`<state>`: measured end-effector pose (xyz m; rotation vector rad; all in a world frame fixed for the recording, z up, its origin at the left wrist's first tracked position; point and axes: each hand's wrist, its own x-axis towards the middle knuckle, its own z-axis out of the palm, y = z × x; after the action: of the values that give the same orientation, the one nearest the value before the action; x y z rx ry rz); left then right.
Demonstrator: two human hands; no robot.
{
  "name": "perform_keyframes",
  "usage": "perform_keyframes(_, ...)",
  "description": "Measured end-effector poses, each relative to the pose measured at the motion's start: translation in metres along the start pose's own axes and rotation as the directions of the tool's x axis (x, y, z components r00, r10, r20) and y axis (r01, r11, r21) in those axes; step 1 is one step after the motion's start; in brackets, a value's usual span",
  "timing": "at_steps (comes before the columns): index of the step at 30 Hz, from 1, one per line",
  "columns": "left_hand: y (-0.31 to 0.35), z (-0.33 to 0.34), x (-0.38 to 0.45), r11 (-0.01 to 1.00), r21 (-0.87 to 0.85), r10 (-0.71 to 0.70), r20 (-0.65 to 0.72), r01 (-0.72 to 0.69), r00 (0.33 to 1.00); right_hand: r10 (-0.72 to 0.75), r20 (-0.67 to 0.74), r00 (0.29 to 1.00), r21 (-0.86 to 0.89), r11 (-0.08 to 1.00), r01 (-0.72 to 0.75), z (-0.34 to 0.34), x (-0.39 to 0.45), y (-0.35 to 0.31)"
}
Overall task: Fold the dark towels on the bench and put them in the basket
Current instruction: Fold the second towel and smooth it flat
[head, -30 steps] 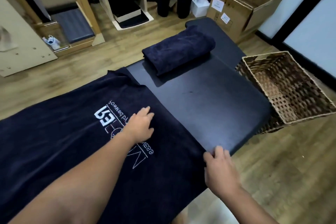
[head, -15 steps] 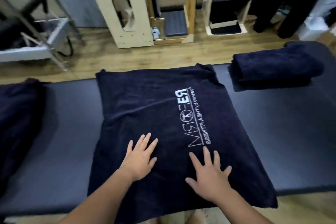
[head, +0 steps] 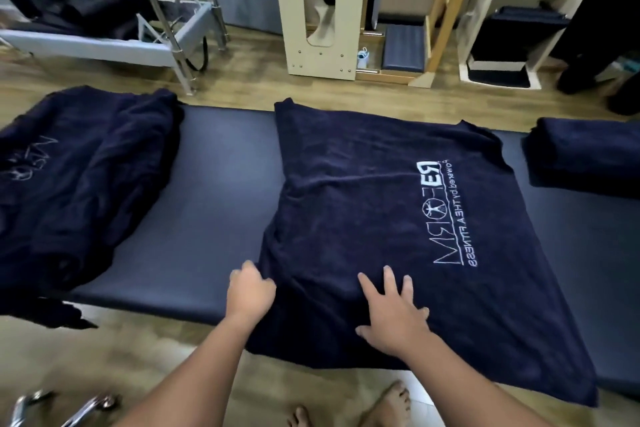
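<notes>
Left hand (head: 250, 291): fingertips curl at the spread towel (head: 381, 218) edge, tips hidden in the cloth, so can't tell how much fabric they pinch. Spread towel's near edge hangs over the worktop (head: 214, 191) front; what's under it is hidden. Folded towel (head: 585, 156) at right cut off by the frame edge. Crumpled towel pile (head: 79, 184) at left also cut by the edge; its logo too folded to read, no. of towels in it unclear. Worktop's right and left ends out of frame. Bare feet (head: 388, 406) cut off at bottom. Chrome parts (head: 62, 406) bottom left blurred, can't identify.
</notes>
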<state>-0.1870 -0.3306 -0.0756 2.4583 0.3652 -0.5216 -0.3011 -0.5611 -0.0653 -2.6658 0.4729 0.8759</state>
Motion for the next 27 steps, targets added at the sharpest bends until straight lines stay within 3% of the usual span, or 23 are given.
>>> perform_keyframes(3,-0.006,-0.008,0.002,0.888,-0.453,0.067,0.293,0.077,0.954,0.035,0.022,0.999,0.018,0.999,-0.036,0.005,0.004,-0.005)
perform_keyframes(6,-0.01,-0.013,-0.004,0.758,-0.616,0.114,0.448,0.214,0.887,0.04,0.034,0.999,0.056,0.998,-0.042,0.003,0.006,-0.004)
perform_keyframes(9,-0.012,-0.006,-0.012,0.842,-0.517,0.115,0.448,0.152,0.886,0.048,0.044,0.998,0.061,0.997,-0.05,0.004,0.006,-0.005)
perform_keyframes(13,-0.002,0.009,-0.02,0.969,-0.243,0.111,0.253,-0.048,0.961,0.048,0.047,0.998,0.071,0.996,-0.052,0.004,0.007,-0.006)
perform_keyframes(16,-0.001,0.016,-0.022,0.988,0.006,0.151,0.166,-0.154,0.975,0.05,0.063,0.997,0.063,0.997,-0.054,0.002,0.007,-0.005)
perform_keyframes(21,-0.012,0.018,-0.018,0.989,-0.003,0.144,0.208,-0.147,0.967,0.055,0.063,0.996,0.062,0.996,-0.059,0.003,0.007,-0.005)
perform_keyframes(27,-0.012,0.015,-0.028,0.984,-0.07,0.17,0.126,-0.162,0.977,0.05,0.056,0.997,0.062,0.997,-0.054,0.004,0.007,-0.005)
